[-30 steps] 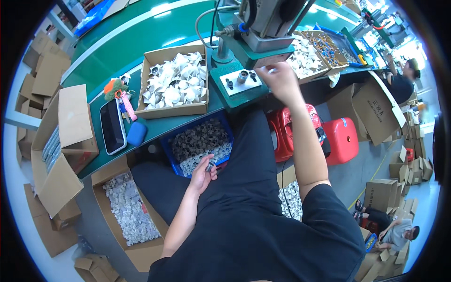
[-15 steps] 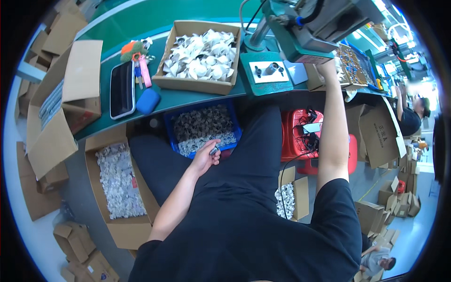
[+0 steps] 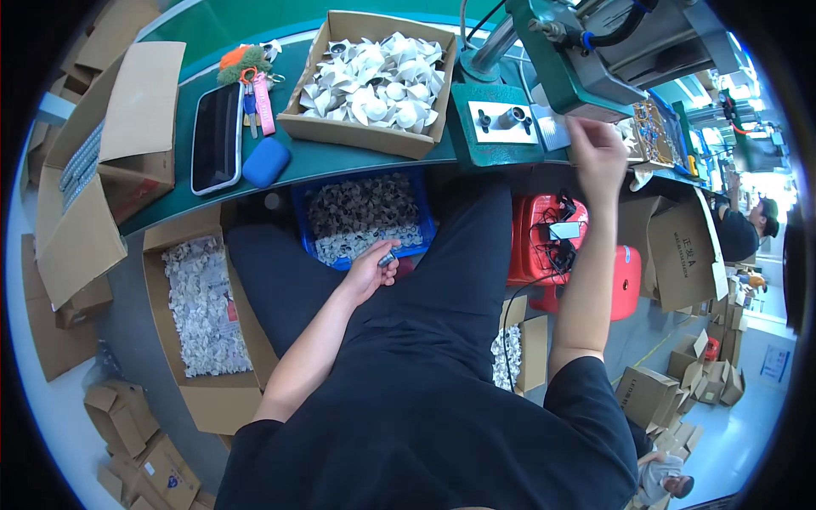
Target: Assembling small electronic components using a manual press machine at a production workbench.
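My left hand [image 3: 372,271] rests over my lap, its fingers closed round a small grey metal part [image 3: 388,258]. My right hand [image 3: 598,157] is raised at the table's front edge, below the head of a green press [image 3: 586,89]. Its fingers are curled together, and what they hold, if anything, does not show. Left of that hand, a white plate [image 3: 489,127] on a green base [image 3: 501,156] carries a short upright metal cylinder [image 3: 512,117] between two dark knobs. A cardboard box of white curved-blade pieces [image 3: 374,89] stands further left on the table.
A phone [image 3: 217,140], a blue case [image 3: 266,163] and keys [image 3: 252,106] lie on the table's left. Under it sits a blue bin of small parts [image 3: 429,204]. Open cartons [image 3: 217,408] flank my legs; a red stool [image 3: 529,246] holding cables stands right. Other people are at far right.
My right hand has drawn back from the box beside the press toward the white plate, fingers now in sight. My left hand stays over my lap. The whole view has shifted slightly.
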The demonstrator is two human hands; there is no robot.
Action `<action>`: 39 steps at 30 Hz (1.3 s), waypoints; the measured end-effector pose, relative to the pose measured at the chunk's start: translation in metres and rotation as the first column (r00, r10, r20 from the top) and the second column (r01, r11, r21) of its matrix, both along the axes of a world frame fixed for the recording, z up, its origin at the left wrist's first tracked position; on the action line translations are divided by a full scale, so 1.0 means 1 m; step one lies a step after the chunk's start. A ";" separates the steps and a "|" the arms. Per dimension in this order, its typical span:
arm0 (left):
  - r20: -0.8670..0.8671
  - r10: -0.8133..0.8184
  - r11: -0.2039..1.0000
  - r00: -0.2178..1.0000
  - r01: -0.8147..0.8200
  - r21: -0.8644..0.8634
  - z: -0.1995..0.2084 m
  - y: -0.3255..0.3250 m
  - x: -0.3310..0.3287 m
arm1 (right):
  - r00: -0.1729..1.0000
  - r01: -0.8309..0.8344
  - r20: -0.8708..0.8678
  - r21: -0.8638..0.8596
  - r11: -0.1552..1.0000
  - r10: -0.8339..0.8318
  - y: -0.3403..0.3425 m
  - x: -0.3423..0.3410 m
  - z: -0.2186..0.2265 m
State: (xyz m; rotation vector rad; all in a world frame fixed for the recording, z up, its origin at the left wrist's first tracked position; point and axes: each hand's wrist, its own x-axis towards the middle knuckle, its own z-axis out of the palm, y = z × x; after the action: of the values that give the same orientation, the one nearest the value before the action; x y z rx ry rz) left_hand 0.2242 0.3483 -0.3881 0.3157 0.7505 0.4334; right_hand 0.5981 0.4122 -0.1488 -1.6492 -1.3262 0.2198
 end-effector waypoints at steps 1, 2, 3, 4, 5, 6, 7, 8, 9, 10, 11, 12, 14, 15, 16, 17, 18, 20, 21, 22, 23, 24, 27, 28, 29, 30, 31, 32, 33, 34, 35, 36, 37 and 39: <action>-0.006 -0.004 1.000 1.000 0.004 0.001 0.003 0.001 0.002 | 1.000 0.006 0.002 -0.007 1.000 -0.006 0.004 -0.020 -0.005; -0.011 -0.007 1.000 1.000 0.007 0.003 0.004 0.000 0.004 | 0.995 -0.067 0.082 0.086 0.994 0.060 0.008 -0.037 -0.010; -0.011 -0.003 1.000 1.000 0.003 -0.003 0.004 -0.003 0.003 | 0.978 -0.154 0.167 0.172 0.973 0.126 0.011 -0.046 -0.013; -0.009 0.002 1.000 1.000 -0.002 -0.005 0.005 -0.003 0.002 | 0.978 -0.156 0.167 0.171 0.973 0.128 0.012 -0.046 -0.016; -0.007 0.009 1.000 1.000 -0.009 -0.007 0.005 -0.002 0.001 | 0.981 -0.158 0.139 0.200 0.967 0.132 0.012 -0.046 -0.019; -0.005 0.017 1.000 1.000 -0.017 -0.009 0.005 -0.002 0.000 | 0.984 -0.161 0.111 0.230 0.960 0.138 0.013 -0.047 -0.022; -0.003 0.022 1.000 1.000 -0.022 -0.011 0.005 -0.001 0.000 | 0.986 -0.163 0.084 0.259 0.952 0.146 0.013 -0.048 -0.023; -0.005 0.022 1.000 1.000 -0.022 -0.009 0.004 0.001 0.000 | 0.985 -0.169 0.085 0.257 0.952 0.151 0.014 -0.048 -0.023; -0.007 0.023 1.000 1.000 -0.023 -0.011 0.004 0.000 0.000 | 0.977 -0.178 0.163 0.259 0.949 0.138 0.013 -0.050 -0.021; -0.009 0.023 1.000 1.000 -0.024 -0.014 0.003 0.000 0.000 | 0.963 -0.187 0.240 0.261 0.947 0.124 0.011 -0.052 -0.018; -0.008 0.029 0.999 1.000 -0.029 -0.022 0.003 -0.001 0.000 | 0.943 -0.197 0.316 0.261 0.945 0.109 0.010 -0.054 -0.015; -0.007 0.029 0.999 1.000 -0.029 -0.018 0.002 -0.002 -0.001 | 0.942 -0.201 0.316 0.253 0.946 0.116 0.010 -0.056 -0.014; -0.003 0.022 1.000 1.000 -0.022 -0.008 0.002 -0.001 -0.002 | 0.902 -0.234 0.413 0.220 0.947 0.127 0.011 -0.065 -0.011; -0.002 0.021 1.000 1.000 -0.021 -0.015 0.002 0.000 -0.001 | 0.878 -0.247 0.459 0.203 0.947 0.131 0.011 -0.067 -0.008; -0.004 0.015 1.000 1.000 -0.015 -0.011 0.002 0.001 0.000 | 0.879 -0.246 0.457 0.193 0.950 0.135 0.012 -0.067 -0.006; -0.007 0.008 1.000 1.000 -0.008 -0.007 0.002 0.001 0.001 | 0.847 -0.273 0.516 0.221 0.936 0.126 0.015 -0.064 -0.004; -0.009 0.001 1.000 1.000 -0.001 -0.001 0.001 0.001 0.001 | 0.811 -0.302 0.574 0.247 0.921 0.113 0.018 -0.061 -0.002; -0.024 0.002 1.000 1.000 -0.002 -0.003 -0.002 -0.003 -0.003 | 0.776 -0.329 0.622 0.260 0.908 0.104 0.018 -0.061 -0.008; -0.026 0.000 1.000 1.000 0.000 0.017 -0.003 0.002 0.000 | 0.746 -0.358 0.659 0.277 0.892 0.095 0.022 -0.061 -0.009; -0.028 -0.001 0.999 1.000 0.002 0.038 -0.003 0.004 0.002 | 0.713 -0.389 0.696 0.292 0.874 0.085 0.024 -0.060 -0.010; -0.023 -0.007 0.999 1.000 0.008 0.041 -0.002 0.002 0.004 | 0.679 -0.420 0.730 0.306 0.854 0.072 0.023 -0.060 -0.009; -0.021 -0.008 0.999 1.000 0.009 0.035 -0.003 0.001 0.004 | 0.679 -0.424 0.731 0.312 0.850 0.071 0.024 -0.061 -0.009; -0.021 0.005 1.000 1.000 -0.004 0.026 -0.007 -0.003 0.001 | 0.659 -0.430 0.751 0.331 0.840 0.041 0.020 -0.068 -0.011; -0.019 0.005 1.000 1.000 -0.004 0.029 -0.008 -0.004 -0.002 | 0.662 -0.438 0.748 0.336 0.834 0.046 0.017 -0.067 -0.015; -0.015 0.005 1.000 1.000 -0.005 0.031 -0.011 -0.006 -0.002 | 0.754 -0.340 0.657 0.387 0.857 0.003 0.013 -0.059 -0.020; -0.013 0.007 1.000 1.000 -0.007 0.030 -0.012 -0.007 -0.004 | 0.833 -0.236 0.551 0.423 0.875 -0.041 0.011 -0.047 -0.026; -0.013 0.003 1.000 1.000 -0.003 0.027 -0.009 -0.007 -0.001 | 0.954 -0.087 0.299 0.368 0.926 -0.030 0.014 -0.015 -0.029; -0.009 0.000 0.999 1.000 0.000 0.033 -0.007 -0.003 0.002 | 0.998 0.045 0.024 0.269 0.962 -0.053 0.028 0.013 -0.036; -0.018 -0.003 1.000 1.000 0.003 0.030 -0.007 -0.003 0.001 | 0.975 0.222 -0.019 0.021 0.975 -0.222 0.049 0.005 -0.029; -0.022 -0.007 0.999 1.000 0.008 0.031 -0.006 -0.003 -0.001 | 0.921 0.376 -0.013 -0.229 0.898 -0.389 0.069 -0.006 -0.018; -0.027 -0.015 1.000 1.000 0.015 0.023 -0.007 -0.005 -0.004 | 0.918 0.381 -0.015 -0.237 0.894 -0.395 0.077 -0.003 -0.026; -0.030 0.000 1.000 1.000 0.000 0.020 -0.006 -0.002 -0.005 | 0.966 0.230 -0.072 -0.208 0.951 -0.249 0.089 0.002 -0.034; -0.033 0.014 1.000 0.999 -0.014 0.016 -0.005 -0.001 -0.005 | 0.988 0.074 -0.122 -0.171 0.983 -0.096 0.096 0.010 -0.044; -0.028 0.028 0.999 0.999 -0.028 0.022 -0.004 0.001 -0.002 | 0.956 -0.238 -0.194 -0.067 0.969 0.222 0.106 0.022 -0.058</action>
State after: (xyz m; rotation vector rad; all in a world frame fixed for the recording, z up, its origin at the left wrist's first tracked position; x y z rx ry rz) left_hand 0.2220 0.3489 -0.3921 0.3330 0.7794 0.4646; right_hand 0.6203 0.5181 -0.2065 -1.5046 -1.3801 0.5659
